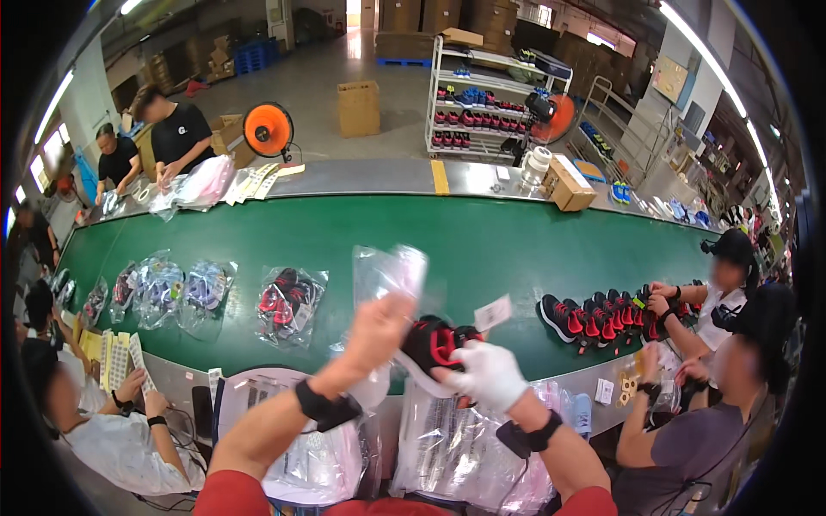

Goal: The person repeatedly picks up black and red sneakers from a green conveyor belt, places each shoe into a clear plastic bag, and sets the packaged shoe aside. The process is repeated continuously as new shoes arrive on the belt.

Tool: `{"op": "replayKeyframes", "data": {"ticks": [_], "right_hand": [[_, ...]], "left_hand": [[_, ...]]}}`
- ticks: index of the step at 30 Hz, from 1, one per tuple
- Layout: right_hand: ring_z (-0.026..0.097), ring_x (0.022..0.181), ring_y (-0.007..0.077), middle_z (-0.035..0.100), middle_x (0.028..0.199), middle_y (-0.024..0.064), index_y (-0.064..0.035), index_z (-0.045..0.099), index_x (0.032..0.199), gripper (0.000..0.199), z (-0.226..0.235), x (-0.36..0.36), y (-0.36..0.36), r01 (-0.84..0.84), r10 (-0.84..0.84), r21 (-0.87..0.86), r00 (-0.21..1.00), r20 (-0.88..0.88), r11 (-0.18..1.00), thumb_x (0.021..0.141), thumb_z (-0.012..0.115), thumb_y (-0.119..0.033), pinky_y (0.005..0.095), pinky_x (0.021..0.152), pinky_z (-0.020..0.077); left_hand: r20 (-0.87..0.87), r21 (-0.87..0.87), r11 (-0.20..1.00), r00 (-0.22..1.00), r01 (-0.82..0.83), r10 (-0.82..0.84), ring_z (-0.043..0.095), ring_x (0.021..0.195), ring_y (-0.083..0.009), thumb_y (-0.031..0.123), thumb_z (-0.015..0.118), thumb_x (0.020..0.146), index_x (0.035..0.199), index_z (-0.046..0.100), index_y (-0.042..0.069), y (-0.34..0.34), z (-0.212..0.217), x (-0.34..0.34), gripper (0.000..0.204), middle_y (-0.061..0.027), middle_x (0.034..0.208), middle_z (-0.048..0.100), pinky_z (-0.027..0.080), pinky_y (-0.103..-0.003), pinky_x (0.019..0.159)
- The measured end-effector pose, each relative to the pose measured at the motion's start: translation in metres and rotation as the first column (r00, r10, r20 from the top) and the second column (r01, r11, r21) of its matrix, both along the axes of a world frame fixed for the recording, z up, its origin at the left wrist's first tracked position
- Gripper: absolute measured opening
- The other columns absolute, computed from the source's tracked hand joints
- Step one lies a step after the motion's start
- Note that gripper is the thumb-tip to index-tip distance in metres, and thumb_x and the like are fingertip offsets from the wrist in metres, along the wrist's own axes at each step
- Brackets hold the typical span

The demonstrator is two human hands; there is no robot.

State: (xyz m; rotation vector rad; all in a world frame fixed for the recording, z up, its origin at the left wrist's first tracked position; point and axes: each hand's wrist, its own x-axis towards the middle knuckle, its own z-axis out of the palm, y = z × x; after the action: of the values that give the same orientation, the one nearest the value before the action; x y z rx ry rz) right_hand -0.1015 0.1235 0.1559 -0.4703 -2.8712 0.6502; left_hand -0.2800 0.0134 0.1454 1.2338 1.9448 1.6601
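My left hand (376, 334), bare and blurred by motion, is closed on a clear plastic bag (391, 268) above the near side of the green belt. Plastic film shows both above and below its fingers. In a white glove, my right hand (490, 375) grips a pair of black-and-red sneakers (428, 346) just right of the bag. The shoes are tilted and partly hidden by the glove. A white paper tag (493, 313) sticks up beside them. Below my hands lie stacks of clear plastic bags (443, 447).
Bagged shoes (291, 305) lie along the green conveyor belt (465, 232) to the left. A row of black-and-red sneakers (594, 316) stands at the right, where co-workers' hands (661, 297) reach in. Beyond the belt are a cardboard box (571, 182) and a shoe rack (482, 107).
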Motion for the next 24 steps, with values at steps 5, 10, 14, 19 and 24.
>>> {"op": "replayKeyframes", "data": {"ticks": [5, 10, 14, 19, 24], "right_hand": [[0.06, 0.067, 0.0264, 0.061, 0.073, 0.0079, -0.0076, 0.066, 0.072, 0.022, -0.013, -0.024, -0.045, -0.405, 0.342, 0.398, 0.913, 0.222, 0.823, 0.07, 0.064, -0.029, 0.0373, 0.059, 0.0485], [0.059, 0.07, 0.0257, 0.06, 0.065, 0.008, -0.0073, 0.065, 0.062, 0.014, 0.011, -0.044, -0.074, -0.618, 0.61, 0.48, 0.767, 0.198, 0.622, 0.062, 0.062, -0.021, 0.0367, 0.057, 0.0466], [0.061, 0.064, 0.028, 0.064, 0.071, 0.0104, -0.0082, 0.066, 0.079, 0.03, -0.064, -0.048, -0.051, -0.485, 0.548, 0.271, 0.636, -0.543, 0.831, 0.079, 0.056, -0.037, 0.0408, 0.06, 0.0485], [0.061, 0.061, 0.0292, 0.063, 0.069, 0.0107, -0.0098, 0.065, 0.082, 0.026, -0.07, -0.061, -0.035, -0.151, 0.176, -0.49, 0.984, 0.005, 0.859, 0.08, 0.056, -0.034, 0.0408, 0.058, 0.0484], [0.063, 0.071, 0.0273, 0.065, 0.085, 0.0107, -0.0109, 0.062, 0.095, 0.021, -0.137, -0.064, -0.04, -0.036, -0.016, -0.119, 0.911, -0.411, 0.992, 0.081, 0.054, -0.023, 0.0398, 0.061, 0.0483]], "left_hand": [[-0.076, 0.051, 0.997, 0.995, 0.062, -0.058, 0.053, 0.06, -0.0219, 0.013, 0.052, 0.086, 0.085, 0.06, -0.002, 0.023, -0.005, 0.031, 0.017, -0.015, 0.067, 0.057, 0.044, -0.036, 0.058], [-0.382, -0.028, 0.955, 0.879, 0.296, -0.284, 0.057, 0.057, -0.032, 0.012, 0.049, 0.086, 0.081, 0.056, -0.003, 0.037, 0.003, -0.012, 0.017, -0.0197, 0.064, 0.057, 0.045, -0.042, 0.056], [-0.287, -0.254, 0.733, 0.674, 0.631, -0.68, 0.061, 0.069, -0.0366, 0.01, 0.054, 0.08, 0.089, 0.057, -0.001, 0.016, 0.039, 0.048, 0.015, -0.0192, 0.071, 0.06, 0.048, -0.043, 0.063], [-0.511, -0.422, 0.82, 0.645, 0.388, -0.568, 0.06, 0.055, -0.0339, 0.014, 0.057, 0.081, 0.089, 0.055, 0.004, -0.029, 0.027, 0.008, 0.013, -0.0174, 0.062, 0.059, 0.045, -0.042, 0.046], [-0.449, -0.339, 0.935, 0.855, 0.106, -0.259, 0.058, 0.054, -0.0385, 0.016, 0.052, 0.088, 0.087, 0.056, 0.001, -0.062, -0.054, 0.041, 0.015, -0.0195, 0.056, 0.055, 0.045, -0.043, 0.046]]}}
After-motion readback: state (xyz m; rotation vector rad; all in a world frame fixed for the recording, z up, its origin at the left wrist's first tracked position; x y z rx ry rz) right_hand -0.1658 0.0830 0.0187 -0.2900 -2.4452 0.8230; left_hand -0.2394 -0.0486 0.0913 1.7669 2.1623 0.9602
